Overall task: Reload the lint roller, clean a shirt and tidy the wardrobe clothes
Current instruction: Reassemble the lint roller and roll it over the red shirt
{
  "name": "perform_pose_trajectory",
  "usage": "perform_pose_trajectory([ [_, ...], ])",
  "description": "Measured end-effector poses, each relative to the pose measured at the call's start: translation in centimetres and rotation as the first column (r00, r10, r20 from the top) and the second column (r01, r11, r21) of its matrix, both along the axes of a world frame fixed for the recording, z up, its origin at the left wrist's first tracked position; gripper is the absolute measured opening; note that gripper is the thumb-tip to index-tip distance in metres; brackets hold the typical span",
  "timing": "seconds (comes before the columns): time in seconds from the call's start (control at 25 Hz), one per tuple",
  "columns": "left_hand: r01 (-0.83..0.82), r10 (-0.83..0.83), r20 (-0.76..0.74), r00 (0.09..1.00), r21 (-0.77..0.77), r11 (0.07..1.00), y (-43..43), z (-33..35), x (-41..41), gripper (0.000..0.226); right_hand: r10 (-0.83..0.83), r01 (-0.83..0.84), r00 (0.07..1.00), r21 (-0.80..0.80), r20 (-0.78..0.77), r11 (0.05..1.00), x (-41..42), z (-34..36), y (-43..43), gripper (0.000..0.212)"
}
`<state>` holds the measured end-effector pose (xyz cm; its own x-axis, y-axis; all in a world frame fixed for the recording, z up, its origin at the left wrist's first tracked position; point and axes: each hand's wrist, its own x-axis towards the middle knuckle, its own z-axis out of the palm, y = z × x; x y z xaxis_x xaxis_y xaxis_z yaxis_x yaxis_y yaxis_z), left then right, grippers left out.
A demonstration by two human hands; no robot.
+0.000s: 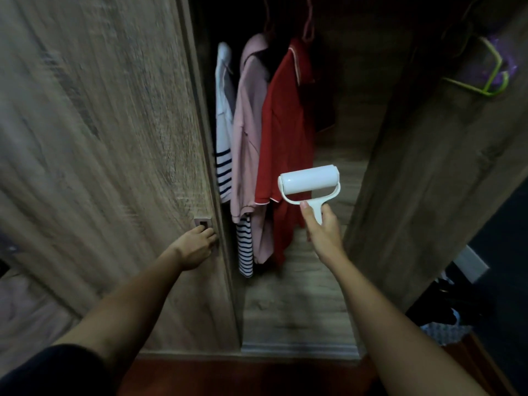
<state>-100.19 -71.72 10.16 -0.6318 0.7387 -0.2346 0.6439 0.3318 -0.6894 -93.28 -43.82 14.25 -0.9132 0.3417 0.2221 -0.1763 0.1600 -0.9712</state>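
My right hand (324, 234) grips the handle of a white lint roller (310, 181) and holds it upright in front of the open wardrobe. Inside hang a red shirt (285, 132), a pink shirt (247, 132) and a white top with navy stripes (224, 155), side by side on hangers. The roller is just right of the red shirt's hem, and whether they touch is unclear. My left hand (197, 247) has its fingers curled at the metal pull (203, 222) of the wooden wardrobe door (100, 138).
The right wardrobe door (445, 167) stands open, with a green hanger (485, 78) hooked near its top. The wardrobe floor (297, 295) below the clothes is bare wood. Dark items and a patterned cloth (445, 330) lie on the floor at right.
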Motion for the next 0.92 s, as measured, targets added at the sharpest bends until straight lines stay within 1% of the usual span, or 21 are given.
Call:
perform_pose_trajectory([
  [0.08,-0.038,0.035,0.056,0.998,0.043,0.998,-0.3,0.1,0.1,0.055,0.017,-0.017,1.000,-0.015,-0.008,1.000,-0.3,0.2,-0.7,0.021],
  [0.12,-0.072,0.070,0.076,0.995,0.016,0.997,0.0,0.5,0.4,0.055,0.022,-0.023,1.000,-0.017,-0.008,1.000,-0.3,0.1,-1.0,0.022],
  [0.16,-0.075,0.073,0.079,0.994,0.019,0.997,0.1,0.6,0.1,0.050,0.023,-0.023,1.000,-0.015,-0.008,1.000,-0.4,0.1,-1.2,0.024],
  [0.2,-0.071,0.071,0.070,0.995,0.003,0.997,0.1,0.4,-0.2,0.041,0.021,-0.021,1.000,-0.013,-0.008,1.000,-0.4,0.1,-1.3,0.024],
  [0.24,-0.018,0.017,0.043,0.999,0.029,0.999,0.1,0.1,-0.5,0.030,0.019,-0.019,1.000,-0.015,-0.011,1.000,-0.5,0.0,-1.3,0.024],
  [0.28,0.004,-0.007,0.035,0.999,0.074,0.997,0.2,0.0,-0.6,0.025,0.018,-0.018,1.000,-0.018,-0.017,1.000,-0.5,0.0,-1.3,0.023],
  [0.32,0.041,-0.048,0.038,0.998,0.151,0.988,0.6,0.3,-0.4,0.025,0.011,-0.012,1.000,-0.018,-0.025,1.000,-0.5,-0.1,-1.1,0.022],
  [0.36,0.080,-0.088,0.020,0.996,0.257,0.963,1.4,1.1,0.1,0.025,0.005,-0.005,0.999,-0.019,-0.033,1.000,-0.4,0.1,-0.9,0.019],
  [0.4,0.152,-0.145,-0.047,0.988,0.392,0.907,2.3,2.0,0.5,0.026,-0.004,0.003,0.999,-0.022,-0.041,1.000,-0.5,0.2,-0.7,0.017],
  [0.44,0.209,-0.169,-0.124,0.978,0.533,0.820,3.4,3.1,0.5,0.026,-0.015,0.014,0.999,-0.027,-0.047,1.000,-0.5,0.3,-0.4,0.017],
  [0.48,0.259,-0.165,-0.202,0.965,0.665,0.700,4.6,4.3,0.2,0.025,-0.031,0.030,0.998,-0.027,-0.050,0.999,-0.6,0.4,0.0,0.020],
  [0.52,0.258,-0.116,-0.235,0.965,0.779,0.571,5.9,5.7,-0.1,0.023,-0.043,0.041,0.998,-0.024,-0.052,0.999,-0.6,0.5,0.4,0.026],
  [0.56,0.229,-0.051,-0.230,0.972,0.871,0.434,7.3,7.0,-0.7,0.023,-0.047,0.046,0.998,-0.022,-0.052,0.999,-0.7,0.5,0.8,0.034],
  [0.6,0.173,0.012,-0.185,0.983,0.936,0.308,8.6,8.2,-1.2,0.025,-0.047,0.046,0.998,-0.027,-0.049,0.999,-0.8,0.5,1.2,0.038],
  [0.64,0.095,0.064,-0.108,0.992,0.978,0.187,9.9,9.4,-1.8,0.029,-0.054,0.053,0.997,-0.032,-0.049,0.998,-1.0,0.5,1.5,0.037],
  [0.72,-0.093,0.110,0.098,0.989,0.994,-0.052,12.3,11.2,-2.9,0.038,-0.073,0.071,0.996,-0.034,-0.056,0.997,-1.5,0.4,2.5,0.028],
  [0.76,-0.181,0.116,0.200,0.973,0.971,-0.155,13.5,11.9,-3.3,0.045,-0.074,0.072,0.995,-0.040,-0.060,0.997,-1.8,0.4,3.2,0.024],
  [0.8,-0.247,0.132,0.283,0.950,0.940,-0.236,14.6,12.2,-3.8,0.052,-0.069,0.066,0.995,-0.049,-0.067,0.997,-2.2,0.5,4.0,0.022],
  [0.84,-0.295,0.158,0.351,0.923,0.909,-0.295,15.5,12.3,-4.3,0.056,-0.058,0.054,0.995,-0.057,-0.077,0.997,-2.7,0.7,4.8,0.021],
  [0.88,-0.325,0.197,0.402,0.894,0.885,-0.332,16.1,12.0,-4.7,0.053,-0.047,0.042,0.996,-0.062,-0.082,0.997,-3.2,0.9,5.6,0.020],
  [0.92,-0.332,0.234,0.425,0.875,0.876,-0.349,16.5,11.7,-4.7,0.044,-0.035,0.029,0.996,-0.062,-0.086,0.998,-3.7,1.1,6.2,0.019],
])
